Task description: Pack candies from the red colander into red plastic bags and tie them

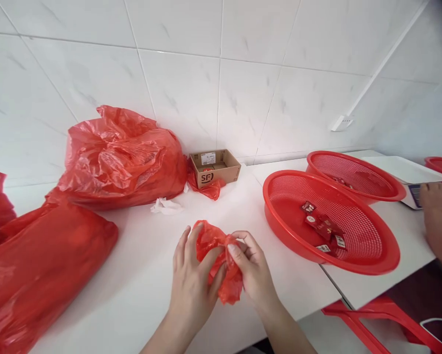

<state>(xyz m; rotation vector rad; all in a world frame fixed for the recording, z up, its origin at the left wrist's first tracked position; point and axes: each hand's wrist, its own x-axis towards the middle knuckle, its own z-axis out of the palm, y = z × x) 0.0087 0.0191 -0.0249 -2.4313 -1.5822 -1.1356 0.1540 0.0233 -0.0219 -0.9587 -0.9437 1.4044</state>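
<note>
Both hands work a small crumpled red plastic bag just above the white table near its front edge. My left hand curls round the bag from the left, thumb and fingers pinching the plastic. My right hand pinches the bag's right side with its fingertips. To the right sits a red mesh basket with several small dark red sachets lying in it.
Large stuffed red plastic bags lie at the left and back. A small open cardboard box stands by the tiled wall, crumpled white paper near it. A second red basket, a scale and another person's hand are at the right.
</note>
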